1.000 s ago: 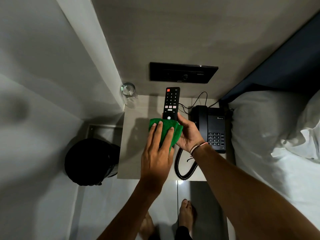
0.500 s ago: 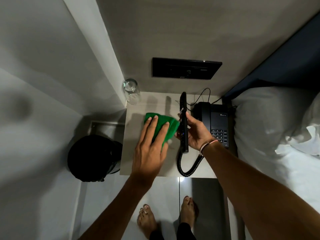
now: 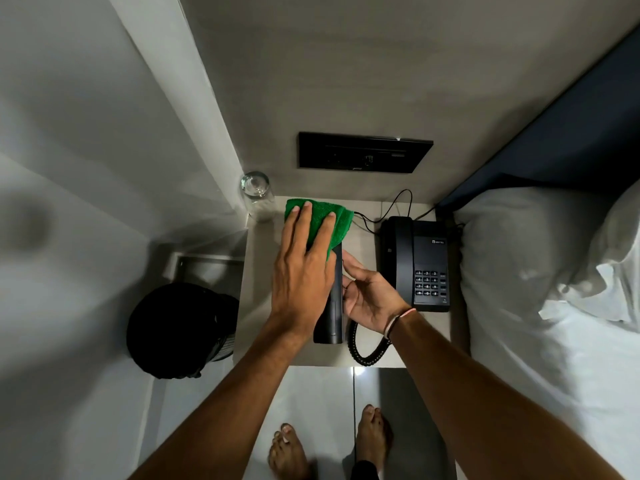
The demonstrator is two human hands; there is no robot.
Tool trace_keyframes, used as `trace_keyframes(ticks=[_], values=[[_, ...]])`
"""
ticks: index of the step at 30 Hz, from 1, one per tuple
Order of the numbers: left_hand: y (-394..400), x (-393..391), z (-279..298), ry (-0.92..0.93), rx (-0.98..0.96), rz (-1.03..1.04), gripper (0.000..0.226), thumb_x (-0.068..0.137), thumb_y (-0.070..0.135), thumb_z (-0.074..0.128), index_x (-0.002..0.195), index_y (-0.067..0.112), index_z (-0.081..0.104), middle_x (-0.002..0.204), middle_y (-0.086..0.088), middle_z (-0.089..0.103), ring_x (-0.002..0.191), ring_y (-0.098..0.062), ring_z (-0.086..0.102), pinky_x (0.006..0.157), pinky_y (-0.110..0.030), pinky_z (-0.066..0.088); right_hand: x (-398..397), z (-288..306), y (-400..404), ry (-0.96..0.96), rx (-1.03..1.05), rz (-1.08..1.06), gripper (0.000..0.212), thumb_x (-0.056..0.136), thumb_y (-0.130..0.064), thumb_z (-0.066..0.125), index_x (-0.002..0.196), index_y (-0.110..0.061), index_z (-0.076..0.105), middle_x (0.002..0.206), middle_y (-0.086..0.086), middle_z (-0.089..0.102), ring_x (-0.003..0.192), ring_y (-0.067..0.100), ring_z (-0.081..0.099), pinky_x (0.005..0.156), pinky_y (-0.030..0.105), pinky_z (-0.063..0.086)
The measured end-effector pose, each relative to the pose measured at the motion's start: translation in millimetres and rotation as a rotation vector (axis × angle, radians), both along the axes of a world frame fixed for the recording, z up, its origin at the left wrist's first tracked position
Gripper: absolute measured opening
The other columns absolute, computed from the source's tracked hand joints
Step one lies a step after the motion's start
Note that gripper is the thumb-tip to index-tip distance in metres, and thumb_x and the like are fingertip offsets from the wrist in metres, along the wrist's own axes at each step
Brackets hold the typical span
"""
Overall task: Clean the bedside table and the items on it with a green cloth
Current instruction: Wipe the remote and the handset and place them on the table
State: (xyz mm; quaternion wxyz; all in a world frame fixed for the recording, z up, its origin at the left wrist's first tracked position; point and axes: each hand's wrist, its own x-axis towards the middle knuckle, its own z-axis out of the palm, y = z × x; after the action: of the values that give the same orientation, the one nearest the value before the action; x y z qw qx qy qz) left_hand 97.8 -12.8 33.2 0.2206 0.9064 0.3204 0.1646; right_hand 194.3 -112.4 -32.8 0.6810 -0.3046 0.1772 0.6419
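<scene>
Left hand (image 3: 303, 271) flat, fingers straight, pressing cloth (image 3: 323, 220) onto far end of remote (image 3: 332, 306). Right hand (image 3: 369, 296) cradles remote from right side, fingers lightly curled round its edge. Remote back-side up, long axis front-to-back, near end close to table (image 3: 258, 306) front edge. Phone (image 3: 419, 265) just right, coiled cord (image 3: 367, 351) looping at front edge. Glass (image 3: 258, 199) at back-left corner, near cloth. Bare strip along table's left edge. Bin (image 3: 173, 330) left on floor, bed (image 3: 554, 306) tight on right.
</scene>
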Motion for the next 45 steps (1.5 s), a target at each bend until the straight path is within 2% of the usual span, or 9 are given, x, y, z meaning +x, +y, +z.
trace_keyframes(ticks=[3, 8, 11, 15, 21, 29, 34, 40, 45], values=[[-4, 2, -8, 0.045, -0.014, -0.012, 0.059, 0.087, 0.002, 0.066, 0.142, 0.011, 0.051, 0.154, -0.02, 0.038, 0.145, -0.037, 0.031, 0.108, -0.052, 0.044, -1, 0, 2, -0.078, 0.003, 0.013, 0.038, 0.098, -0.004, 0.044, 0.126, -0.017, 0.067, 0.107, 0.011, 0.074, 0.087, 0.019, 0.073, 0.086, 0.035, 0.059], [-12, -1, -16, 0.095, -0.022, -0.015, 0.062, 0.086, 0.006, 0.069, 0.144, 0.015, 0.049, 0.155, -0.018, 0.037, 0.145, -0.036, 0.031, 0.106, -0.053, 0.047, 4, 6, 8, -0.112, 0.029, 0.034, 0.048, 0.097, 0.0, 0.038, 0.142, -0.014, 0.051, 0.12, 0.014, 0.063, 0.092, 0.02, 0.07, 0.085, 0.032, 0.058], [-19, -7, -20, 0.099, -0.002, -0.037, 0.059, 0.086, 0.009, 0.069, 0.142, 0.014, 0.051, 0.153, -0.019, 0.039, 0.144, -0.038, 0.034, 0.104, -0.053, 0.047, 9, 8, 12, -0.132, 0.028, 0.011, 0.05, 0.094, 0.0, 0.037, 0.14, -0.014, 0.051, 0.132, 0.016, 0.057, 0.11, 0.023, 0.057, 0.116, 0.037, 0.032], [-30, -17, -26, 0.103, -0.019, -0.037, 0.06, 0.085, 0.009, 0.071, 0.141, 0.013, 0.052, 0.152, -0.021, 0.04, 0.142, -0.04, 0.035, 0.101, -0.054, 0.049, 15, 9, 16, -0.155, -0.011, -0.017, 0.047, 0.086, 0.002, 0.039, 0.125, -0.013, 0.06, 0.111, 0.014, 0.068, 0.097, 0.023, 0.063, 0.108, 0.036, 0.038], [-49, -41, -34, 0.069, -0.013, -0.078, 0.05, 0.09, 0.009, 0.066, 0.138, 0.009, 0.055, 0.15, -0.022, 0.043, 0.142, -0.039, 0.036, 0.103, -0.05, 0.05, 24, 2, 18, -0.162, -0.021, -0.01, 0.055, 0.095, -0.002, 0.036, 0.147, -0.018, 0.043, 0.143, 0.025, 0.048, 0.123, 0.035, 0.052, 0.113, 0.049, 0.033], [-64, -65, -37, 0.015, 0.079, -0.13, 0.037, 0.097, 0.016, 0.05, 0.129, 0.005, 0.064, 0.14, -0.024, 0.054, 0.133, -0.041, 0.049, 0.097, -0.047, 0.054, 36, 2, 22, -0.238, -0.036, -0.025, 0.052, 0.09, -0.007, 0.048, 0.141, -0.014, 0.048, 0.127, 0.026, 0.06, 0.111, 0.033, 0.065, 0.105, 0.045, 0.046], [-66, -82, -42, 0.042, 0.048, -0.201, 0.043, 0.098, 0.021, 0.039, 0.133, 0.008, 0.061, 0.144, -0.021, 0.051, 0.136, -0.039, 0.045, 0.098, -0.047, 0.054, 40, -4, 17, -0.169, -0.059, -0.07, 0.052, 0.093, -0.009, 0.047, 0.145, -0.015, 0.046, 0.135, 0.027, 0.055, 0.113, 0.034, 0.063, 0.111, 0.05, 0.038], [-46, -98, -52, 0.05, 0.066, -0.223, 0.043, 0.094, 0.015, 0.051, 0.137, 0.01, 0.057, 0.146, -0.02, 0.048, 0.139, -0.037, 0.041, 0.102, -0.047, 0.051, 39, -7, 12, -0.12, -0.162, -0.112, 0.046, 0.101, -0.015, 0.038, 0.147, -0.009, 0.041, 0.145, 0.025, 0.046, 0.12, 0.033, 0.056, 0.117, 0.054, 0.028], [-26, -105, -49, -0.022, 0.049, -0.144, 0.04, 0.099, 0.014, 0.043, 0.136, 0.005, 0.057, 0.148, -0.022, 0.045, 0.14, -0.038, 0.04, 0.11, -0.048, 0.043, 38, -3, 11, -0.042, -0.176, -0.168, 0.042, 0.1, -0.024, 0.047, 0.136, -0.001, 0.049, 0.119, 0.023, 0.062, 0.111, 0.031, 0.063, 0.087, 0.057, 0.054]])
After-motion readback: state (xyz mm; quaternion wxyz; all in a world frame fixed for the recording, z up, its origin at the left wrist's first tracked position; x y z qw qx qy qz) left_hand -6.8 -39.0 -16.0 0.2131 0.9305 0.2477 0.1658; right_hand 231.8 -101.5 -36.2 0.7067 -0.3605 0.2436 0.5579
